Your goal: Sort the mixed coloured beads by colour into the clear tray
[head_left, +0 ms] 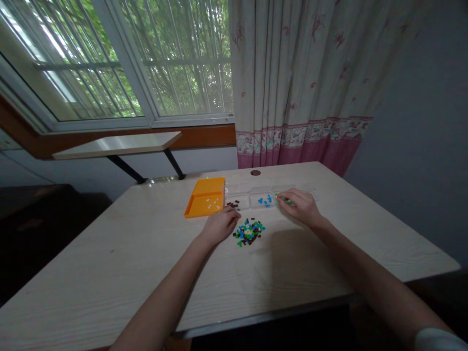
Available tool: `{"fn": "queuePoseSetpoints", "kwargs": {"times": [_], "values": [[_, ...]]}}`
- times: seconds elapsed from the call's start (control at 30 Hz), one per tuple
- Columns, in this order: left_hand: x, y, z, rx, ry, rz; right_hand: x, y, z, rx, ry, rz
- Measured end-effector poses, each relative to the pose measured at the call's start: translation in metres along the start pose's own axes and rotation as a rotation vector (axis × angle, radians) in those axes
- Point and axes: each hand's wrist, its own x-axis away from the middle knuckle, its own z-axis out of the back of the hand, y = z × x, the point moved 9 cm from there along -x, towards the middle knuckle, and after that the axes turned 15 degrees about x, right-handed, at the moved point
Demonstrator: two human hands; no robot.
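Observation:
My left hand [221, 225] rests just left of a mixed pile of small plastic pieces [249, 231] in green, blue, brown and pale colours. Its fingers are curled together, and whatever they hold is hidden. Behind it, brown pieces [233, 204] lie in a clear box. My right hand [300, 205] is over another clear compartment, where green pieces [288, 201] show under the fingers. Thumb and forefinger are pinched; a tiny item at their tips is too small to name. Between the hands, blue pieces [265, 200] lie in a clear box [252, 201].
An open orange case [199, 205] with white pieces [212, 204] in it stands left of the clear boxes. Past the boxes, the wooden table [146, 253] has a round cable hole [255, 172]. A raised shelf [124, 144] stands at the back left, before the window and curtain [285, 97].

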Motion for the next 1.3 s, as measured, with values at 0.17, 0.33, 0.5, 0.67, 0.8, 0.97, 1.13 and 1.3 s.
{"fn": "queuePoseSetpoints", "kwargs": {"times": [0.17, 0.33, 0.5, 0.67, 0.8, 0.97, 1.13, 1.3], "values": [[0.004, -0.005, 0.007, 0.028, -0.014, -0.018, 0.001, 0.041, -0.002, 0.116, -0.125, -0.152], [0.005, 0.004, 0.007, 0.117, -0.064, -0.1, 0.013, 0.084, -0.022, 0.234, -0.452, -0.291], [0.005, 0.014, 0.005, 0.185, -0.091, -0.182, 0.037, 0.124, -0.034, 0.406, -0.701, -0.466], [0.006, 0.013, 0.003, 0.178, -0.1, -0.178, 0.054, 0.14, -0.038, 0.466, -0.804, -0.589], [0.006, 0.014, 0.003, 0.166, -0.115, -0.163, 0.055, 0.143, -0.036, 0.488, -0.798, -0.622], [0.006, 0.016, 0.003, 0.155, -0.12, -0.152, 0.037, 0.109, -0.042, 0.384, -0.728, -0.501], [0.006, 0.015, 0.0, 0.156, -0.133, -0.135, 0.024, 0.024, -0.059, 0.144, -0.679, -0.247], [0.005, 0.014, -0.001, 0.12, -0.117, -0.117, 0.027, -0.04, -0.072, -0.02, -0.711, -0.055]]}}
